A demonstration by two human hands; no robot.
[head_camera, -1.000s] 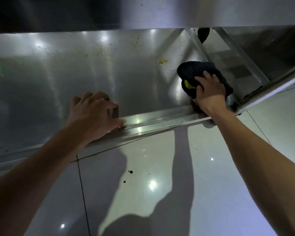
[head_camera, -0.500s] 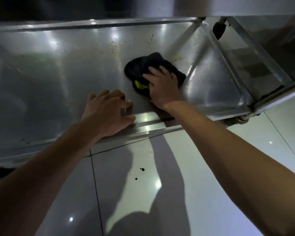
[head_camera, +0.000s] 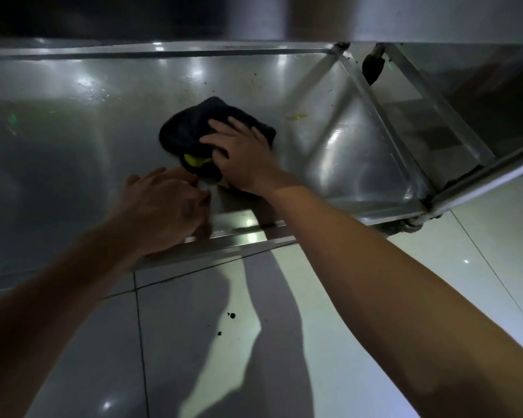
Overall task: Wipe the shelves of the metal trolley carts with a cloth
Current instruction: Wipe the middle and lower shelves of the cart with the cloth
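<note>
Head cam: right hand (head_camera: pixel 242 159) flat-pressing bunched cloth (head_camera: pixel 194 131) on shelf (head_camera: pixel 88 131), no clear long axis.

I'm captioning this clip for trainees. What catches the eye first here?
The right hand pressing a dark cloth flat on the steel shelf, mid-shelf. Just beside it, the left hand rests on the shelf's front rim. A yellowish smear sits right of the cloth.

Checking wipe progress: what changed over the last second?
The right hand slid the cloth leftward along the shelf, from its right end toward the middle, close to the left hand. A yellow smear now lies right of the cloth. Unchanged: right hand pressing the cloth, left hand on the front rim.
</note>
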